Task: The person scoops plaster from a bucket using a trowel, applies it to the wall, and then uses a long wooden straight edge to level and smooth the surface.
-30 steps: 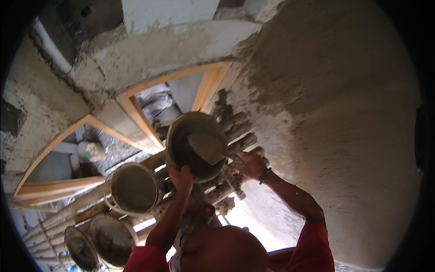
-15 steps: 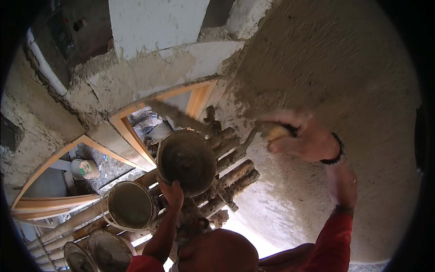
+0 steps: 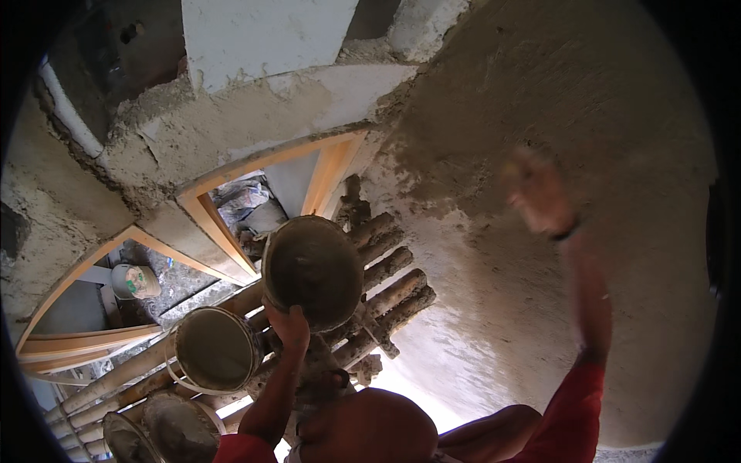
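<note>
My left hand (image 3: 289, 327) is closed on the near rim of a round bucket (image 3: 312, 272) with grey-brown wet mortar in it, tilted so its mouth faces me. At the right, my right hand (image 3: 543, 194) is raised in front of the plastered wall (image 3: 494, 309), smeared by motion. Its fingers look closed round the handle of a trowel; the blade cannot be made out here. Darker, wet-looking mortar covers the wall's upper part, while the lower part is paler.
Below the held bucket runs a scaffold of wooden poles (image 3: 405, 289). Another mortar bucket (image 3: 218, 349) stands on it to the left, with two more mortar-caked buckets (image 3: 181, 427) nearer me. Wood-framed arched openings (image 3: 336, 174) lie ahead; a white bucket (image 3: 135, 282) shows through one.
My right hand has swung up and away from the held bucket, toward the wall. The trowel blade, seen beside the bucket before, has left that spot. My left hand keeps its grip.
</note>
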{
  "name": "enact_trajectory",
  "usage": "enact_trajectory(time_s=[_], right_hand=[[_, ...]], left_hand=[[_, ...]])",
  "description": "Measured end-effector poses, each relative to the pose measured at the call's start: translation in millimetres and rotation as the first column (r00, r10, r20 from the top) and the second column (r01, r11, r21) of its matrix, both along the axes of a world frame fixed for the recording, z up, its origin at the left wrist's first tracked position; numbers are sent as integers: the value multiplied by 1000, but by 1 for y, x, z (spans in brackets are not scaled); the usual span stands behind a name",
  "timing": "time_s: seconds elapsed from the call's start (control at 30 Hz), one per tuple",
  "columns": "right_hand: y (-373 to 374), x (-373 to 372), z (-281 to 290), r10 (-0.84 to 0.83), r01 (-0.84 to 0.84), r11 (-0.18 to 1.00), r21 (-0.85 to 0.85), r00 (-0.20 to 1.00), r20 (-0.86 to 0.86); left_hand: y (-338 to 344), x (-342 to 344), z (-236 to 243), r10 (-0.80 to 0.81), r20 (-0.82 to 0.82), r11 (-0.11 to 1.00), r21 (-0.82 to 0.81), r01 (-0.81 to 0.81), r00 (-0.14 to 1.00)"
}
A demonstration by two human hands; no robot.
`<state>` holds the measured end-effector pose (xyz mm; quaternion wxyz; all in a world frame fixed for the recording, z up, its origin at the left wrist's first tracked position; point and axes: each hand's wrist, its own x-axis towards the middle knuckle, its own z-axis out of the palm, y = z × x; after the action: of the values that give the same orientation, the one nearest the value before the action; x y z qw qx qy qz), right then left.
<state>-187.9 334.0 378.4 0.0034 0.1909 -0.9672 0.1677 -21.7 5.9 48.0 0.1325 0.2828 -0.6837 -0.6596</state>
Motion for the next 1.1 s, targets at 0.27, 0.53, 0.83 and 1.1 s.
enact_trajectory(time_s=[0.27, 0.53, 0.83, 1.1], right_hand=[[-92, 80, -167, 279, -256, 711, 655, 958, 71], [-119, 86, -272, 196, -370, 837, 403, 890, 411], [-71, 120, -304, 170, -148, 984, -101, 951, 260], [-73, 121, -303, 35, 71, 965, -251, 918, 396]], left_hand=[[8, 16, -32, -130, 92, 939, -307, 152, 987], [15, 9, 16, 22, -14, 998, 54, -21, 1000], [7, 6, 8, -15, -37, 999, 39, 17, 999], [6, 14, -9, -64, 41, 996, -53, 67, 997]])
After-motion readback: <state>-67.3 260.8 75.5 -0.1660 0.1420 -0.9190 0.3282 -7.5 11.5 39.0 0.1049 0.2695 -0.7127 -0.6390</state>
